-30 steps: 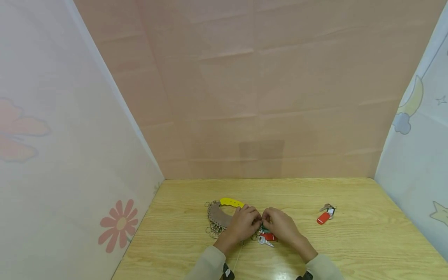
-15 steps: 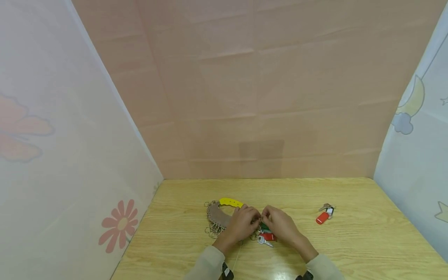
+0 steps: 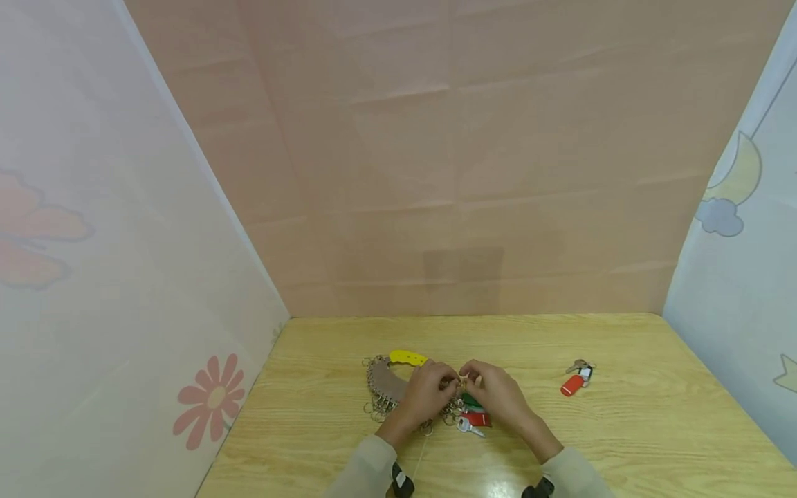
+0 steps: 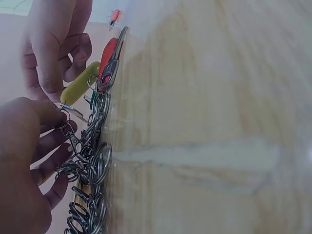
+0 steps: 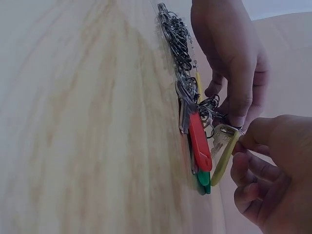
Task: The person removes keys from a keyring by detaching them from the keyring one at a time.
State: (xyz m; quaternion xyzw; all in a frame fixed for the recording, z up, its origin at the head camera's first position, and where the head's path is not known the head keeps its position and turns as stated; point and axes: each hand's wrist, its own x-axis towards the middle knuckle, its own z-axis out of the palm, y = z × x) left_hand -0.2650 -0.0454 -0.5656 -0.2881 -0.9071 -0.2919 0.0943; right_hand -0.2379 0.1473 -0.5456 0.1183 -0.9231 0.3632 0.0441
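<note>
A brown crescent-shaped key holder with a yellow handle lies on the table, its curved edge lined with clasps and rings. My left hand is over its right end and pinches a metal key ring joined to a swivel clasp. Close beside it, my right hand pinches the ring end of a yellow key tag, from which a key hangs. Under the hands lie a red key tag, a green key tag and a silver key.
Farther right on the wooden table lies another red key tag with keys. A pale fabric wall borders the left side, and a pinkish-brown sheet hangs at the back.
My right fingers have spread a little, and a yellowish piece now shows between the hands. More of the green tag is visible. Both hands stay at nearly the same spot.
</note>
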